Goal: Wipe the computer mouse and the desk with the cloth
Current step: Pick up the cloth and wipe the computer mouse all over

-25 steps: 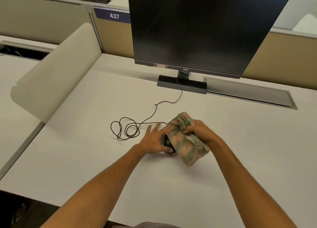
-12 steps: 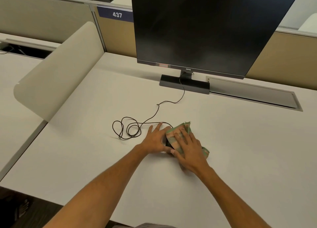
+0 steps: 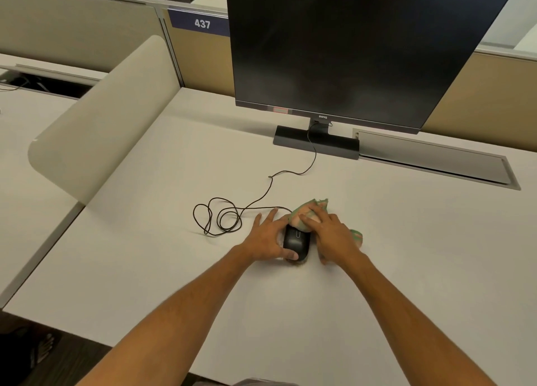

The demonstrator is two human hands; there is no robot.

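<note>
A black wired computer mouse (image 3: 296, 241) lies on the white desk (image 3: 145, 263), near the middle. My left hand (image 3: 268, 237) grips its left side, thumb on its near end. A green and peach patterned cloth (image 3: 308, 211) is bunched against the mouse's far right side, and my right hand (image 3: 334, 236) presses down on it with fingers spread. A bit of the cloth sticks out to the right of that hand. The top of the mouse is uncovered.
The mouse cable (image 3: 220, 217) lies in loops left of the mouse and runs back to the monitor (image 3: 363, 48) and its stand (image 3: 316, 143). A cable tray lid (image 3: 436, 160) sits at back right, a curved side divider (image 3: 98, 130) at left.
My right hand has slid the cloth from on top of the mouse toward its far right side, baring the black top. My left hand has kept hold of the mouse.
</note>
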